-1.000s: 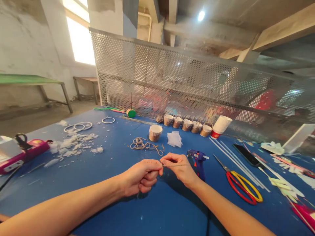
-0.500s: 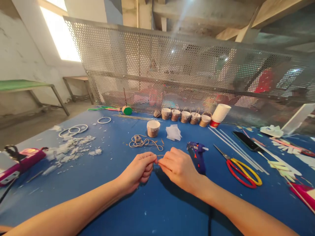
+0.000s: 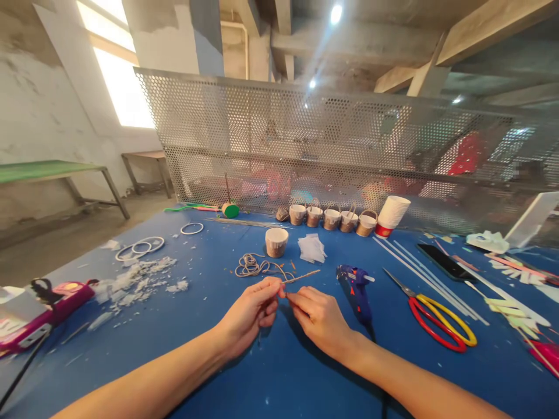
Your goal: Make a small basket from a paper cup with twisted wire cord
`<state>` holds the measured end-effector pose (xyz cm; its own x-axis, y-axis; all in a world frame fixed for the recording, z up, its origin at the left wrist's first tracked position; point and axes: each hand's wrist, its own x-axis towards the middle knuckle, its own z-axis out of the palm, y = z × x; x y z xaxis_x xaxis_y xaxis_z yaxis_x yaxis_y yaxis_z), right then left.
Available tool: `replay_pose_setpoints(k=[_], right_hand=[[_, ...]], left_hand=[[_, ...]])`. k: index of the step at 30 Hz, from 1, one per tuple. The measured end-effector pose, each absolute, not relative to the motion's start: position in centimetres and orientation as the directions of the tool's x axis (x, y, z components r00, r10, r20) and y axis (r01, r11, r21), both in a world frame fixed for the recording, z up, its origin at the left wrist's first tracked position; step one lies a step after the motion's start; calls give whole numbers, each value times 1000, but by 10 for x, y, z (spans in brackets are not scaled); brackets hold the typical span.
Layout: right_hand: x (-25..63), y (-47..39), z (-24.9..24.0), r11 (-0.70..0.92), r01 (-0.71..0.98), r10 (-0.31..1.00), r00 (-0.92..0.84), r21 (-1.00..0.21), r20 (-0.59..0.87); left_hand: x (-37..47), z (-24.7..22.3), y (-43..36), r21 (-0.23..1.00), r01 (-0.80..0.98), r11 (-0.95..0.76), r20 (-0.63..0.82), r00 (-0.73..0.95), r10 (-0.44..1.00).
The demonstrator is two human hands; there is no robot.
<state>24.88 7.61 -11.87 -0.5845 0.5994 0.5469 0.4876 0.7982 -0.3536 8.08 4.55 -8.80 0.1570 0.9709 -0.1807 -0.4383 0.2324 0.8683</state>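
Observation:
My left hand is closed, thumb and forefinger pinching a thin piece of twine whose twisted length sticks out to the right above my fingers. My right hand is closed too, its fingertips pinched on the twine close beside my left fingertips; the very end between them is too small to make out. Just beyond lies a loose tangle of cord. A small twine-wrapped paper cup stands behind it, with a pile of thin white squares to its right.
Right of my hands lie a blue glue gun, red-and-yellow scissors, white strips and a phone. Small handled buckets and stacked paper cups line the back. White scraps and a power strip are left.
My right hand has lowered and opened out less flat over the twine, so a twisted length now shows above my fingers. The head view has tilted up slightly.

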Motion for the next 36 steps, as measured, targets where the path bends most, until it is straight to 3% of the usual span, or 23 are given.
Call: replay_pose_setpoints(k=[8,11,13,16,20,29,36], right_hand=[[245,78,-107,564,442,799,-507,-698,325],[250,79,-96,319,209,902,-367,-924,228],[253,77,-89,150,0,944,-296,-989,143],[254,71,-84,30,-182,967,-242,-983,74],[253,64,-87,-6,-279,979,-198,-960,51],[258,62,-87,-56,-395,983,-182,-917,19],[260,62,-85,-110,-484,985,-169,-868,-31]], left_hand=[[80,-89,48,878,-417,235,-158,211,965],[79,-86,48,890,-401,217,-153,185,971],[79,-85,47,902,-375,214,-152,188,970],[78,-84,45,926,-294,238,-175,225,959],[78,-84,43,924,-250,291,-224,263,938],[82,-83,42,851,-337,403,-305,308,901],[81,-83,38,864,-262,430,-312,391,866]])
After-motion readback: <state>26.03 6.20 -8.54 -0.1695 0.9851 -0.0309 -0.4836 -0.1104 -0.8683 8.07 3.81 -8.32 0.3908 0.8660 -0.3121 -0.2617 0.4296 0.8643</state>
